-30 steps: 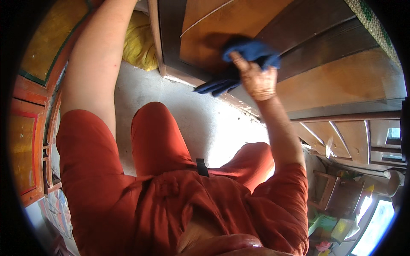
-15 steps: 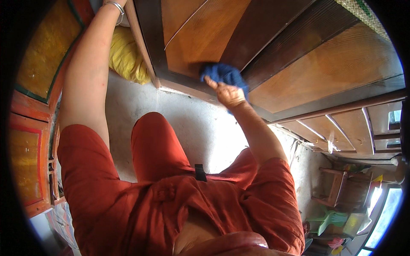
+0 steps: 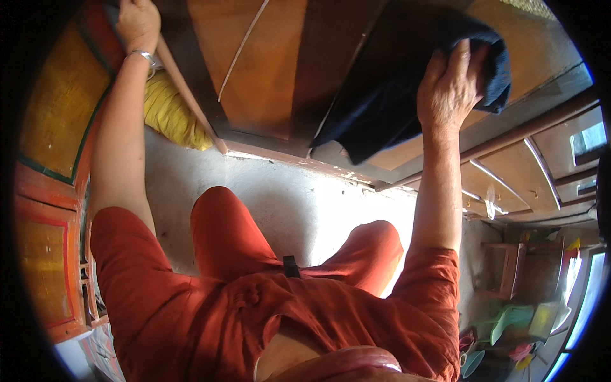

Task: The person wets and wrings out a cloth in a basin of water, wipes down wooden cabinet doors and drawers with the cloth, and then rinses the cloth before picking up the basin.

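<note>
Standing here close by, I can read no text, no label, no brand, no number and no sign on any thing that I see around me.

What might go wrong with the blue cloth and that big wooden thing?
The dark blue cloth might slip, since part of it trails loose beyond the right hand. That loose end could also snag on the brown wooden panel. And the left hand is right at a narrow wooden edge, so its fingers could perhaps catch a splinter.
</note>
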Action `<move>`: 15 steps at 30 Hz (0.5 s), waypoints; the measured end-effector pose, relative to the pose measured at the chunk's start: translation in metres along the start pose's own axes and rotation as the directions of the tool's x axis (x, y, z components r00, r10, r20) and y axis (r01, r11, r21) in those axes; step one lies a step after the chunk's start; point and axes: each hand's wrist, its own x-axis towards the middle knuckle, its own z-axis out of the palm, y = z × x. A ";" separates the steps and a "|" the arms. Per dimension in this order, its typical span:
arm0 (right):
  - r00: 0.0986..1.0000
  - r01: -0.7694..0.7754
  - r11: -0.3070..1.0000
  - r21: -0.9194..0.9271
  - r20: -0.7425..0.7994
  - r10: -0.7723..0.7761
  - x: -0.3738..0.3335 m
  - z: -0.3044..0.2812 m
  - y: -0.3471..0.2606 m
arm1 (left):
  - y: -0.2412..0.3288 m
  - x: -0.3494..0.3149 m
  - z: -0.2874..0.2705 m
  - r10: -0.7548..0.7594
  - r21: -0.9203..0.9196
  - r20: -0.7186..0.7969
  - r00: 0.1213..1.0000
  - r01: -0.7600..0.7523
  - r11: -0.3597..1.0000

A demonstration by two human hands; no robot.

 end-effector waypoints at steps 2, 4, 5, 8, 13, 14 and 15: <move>0.989 0.048 0.987 -0.151 -0.128 -0.068 0.001 0.007 0.005 | -0.053 0.017 0.010 0.070 0.239 -0.120 0.990 -0.040 0.970; 0.999 0.023 0.962 -0.271 0.048 -0.010 -0.046 0.026 -0.006 | -0.033 0.009 0.013 0.000 0.224 -0.101 0.995 0.023 0.974; 0.993 0.010 0.977 -0.211 0.115 0.014 -0.079 0.039 -0.007 | -0.016 0.004 0.013 -0.057 0.210 -0.078 0.995 0.072 0.975; 0.968 0.056 0.998 0.028 0.244 -0.061 -0.145 0.051 -0.018 | -0.019 0.006 0.013 -0.076 0.199 -0.066 0.995 0.088 0.976; 0.950 0.158 0.980 0.120 0.253 -0.184 -0.162 0.038 0.004 | -0.029 0.000 0.013 -0.107 0.215 -0.067 0.992 0.119 0.969; 0.966 0.191 0.975 0.112 0.157 -0.207 -0.138 0.027 0.010 | -0.033 0.002 0.010 -0.104 0.227 -0.066 0.992 0.117 0.967; 0.986 0.060 0.988 0.139 0.147 -0.081 -0.124 0.024 0.024 | -0.032 0.003 0.009 -0.134 0.252 -0.028 0.991 0.136 0.958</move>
